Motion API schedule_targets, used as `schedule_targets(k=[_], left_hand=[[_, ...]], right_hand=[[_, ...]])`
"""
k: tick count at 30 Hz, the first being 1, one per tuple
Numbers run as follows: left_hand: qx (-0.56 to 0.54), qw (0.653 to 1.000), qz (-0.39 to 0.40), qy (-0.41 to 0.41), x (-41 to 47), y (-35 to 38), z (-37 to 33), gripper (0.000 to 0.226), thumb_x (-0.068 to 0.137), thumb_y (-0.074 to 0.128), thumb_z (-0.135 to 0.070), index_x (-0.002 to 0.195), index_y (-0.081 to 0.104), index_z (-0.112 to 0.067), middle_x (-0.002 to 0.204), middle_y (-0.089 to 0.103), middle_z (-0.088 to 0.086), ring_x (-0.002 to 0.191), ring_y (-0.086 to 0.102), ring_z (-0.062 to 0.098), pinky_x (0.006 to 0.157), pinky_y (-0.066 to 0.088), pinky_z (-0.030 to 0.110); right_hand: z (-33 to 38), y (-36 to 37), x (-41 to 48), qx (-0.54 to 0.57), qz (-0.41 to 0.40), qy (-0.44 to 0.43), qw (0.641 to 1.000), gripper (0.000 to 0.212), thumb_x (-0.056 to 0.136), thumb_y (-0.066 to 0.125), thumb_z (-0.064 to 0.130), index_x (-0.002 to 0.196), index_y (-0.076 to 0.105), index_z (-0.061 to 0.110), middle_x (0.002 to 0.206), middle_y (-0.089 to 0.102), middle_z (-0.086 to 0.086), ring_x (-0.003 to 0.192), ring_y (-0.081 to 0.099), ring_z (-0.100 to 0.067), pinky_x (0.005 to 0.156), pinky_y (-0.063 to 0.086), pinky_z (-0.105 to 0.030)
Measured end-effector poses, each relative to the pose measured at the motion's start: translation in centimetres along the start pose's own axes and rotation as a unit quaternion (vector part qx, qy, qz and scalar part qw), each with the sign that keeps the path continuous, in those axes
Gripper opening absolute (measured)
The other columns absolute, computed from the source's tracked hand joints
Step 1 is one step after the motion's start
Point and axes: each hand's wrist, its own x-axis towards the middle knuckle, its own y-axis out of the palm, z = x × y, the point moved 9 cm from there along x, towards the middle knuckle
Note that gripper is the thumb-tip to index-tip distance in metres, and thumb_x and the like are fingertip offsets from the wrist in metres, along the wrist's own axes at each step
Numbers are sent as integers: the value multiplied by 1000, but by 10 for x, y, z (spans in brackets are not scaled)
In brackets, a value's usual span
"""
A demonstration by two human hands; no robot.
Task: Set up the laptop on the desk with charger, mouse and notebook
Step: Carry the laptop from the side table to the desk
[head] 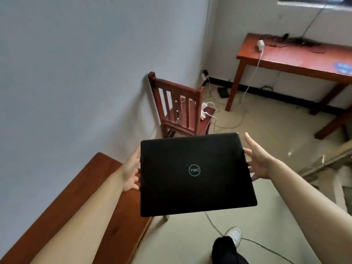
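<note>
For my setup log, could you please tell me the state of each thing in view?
Black closed laptop: lid shut, held in the air.
Left hand: gripping its left edge.
Right hand: gripping its right edge.
White charger brick: on the red wooden desk, cable hanging down.

Single head-worn wide-angle view, looking forward and steeply down from standing height. Nearest the lens are both bare forearms and a closed black laptop [196,174]; a white shoe [234,235] appears at the bottom edge. Farther off: a red-brown wooden chair [179,109] and a long red-brown wooden table [297,54] along the far wall.
</note>
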Motion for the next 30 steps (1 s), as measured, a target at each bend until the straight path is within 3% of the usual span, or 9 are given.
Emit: schedule_targets(k=[4,9,14,19,22,26,28,30], left_hand=[[43,999,4,5,46,105,-68,111,66,39,-94,156,23,-32,163,23,10,148,21,42,114,20,70],[35,999,30,0,97,233,-140,94,82,31,-87,158,20,-32,164,19,13,149,15,44,115,14,71],[49,997,66,3,148,346,-211,86,87,32,-82,156,25,-32,161,26,13,147,22,44,114,19,70],[95,993,75,-1,218,428,-268,89,84,31,-85,155,28,-31,160,29,15,146,23,46,113,20,72],[107,991,78,-6,257,460,-298,93,82,31,-87,155,28,-28,160,28,16,146,22,46,113,19,71],[146,985,91,-5,341,522,-368,96,81,31,-88,157,22,-31,163,21,16,148,18,44,113,17,70],[164,980,108,2,387,565,-417,95,80,31,-89,157,23,-34,161,26,15,145,25,44,113,22,69],[193,975,114,3,425,604,-467,93,79,31,-90,154,30,-36,154,39,13,137,39,41,107,33,65]], right_hand=[[14,-112,19,48,-12,-23,999,105,72,28,97,159,21,38,165,25,-13,148,24,-48,113,20,-76],[41,-255,34,83,-28,-22,996,112,63,33,103,156,30,40,157,37,-16,142,35,-47,110,27,-74],[76,-382,46,114,-86,-26,989,114,56,36,106,151,38,43,134,52,-11,124,48,-41,98,39,-67],[98,-463,88,140,-114,-4,983,114,56,33,106,150,39,42,144,48,-11,131,45,-40,110,30,-70],[110,-494,116,159,-121,1,980,111,51,35,108,141,49,44,129,60,-10,116,56,-35,106,38,-64],[152,-559,168,189,-140,14,972,109,46,39,108,134,54,44,131,59,-10,117,56,-34,101,43,-60],[189,-598,197,204,-161,12,966,103,49,39,107,127,59,44,129,60,-7,116,56,-32,92,48,-52],[226,-635,219,227,-184,17,956,88,51,41,106,106,69,43,125,62,-6,114,57,-30,80,50,-45]])
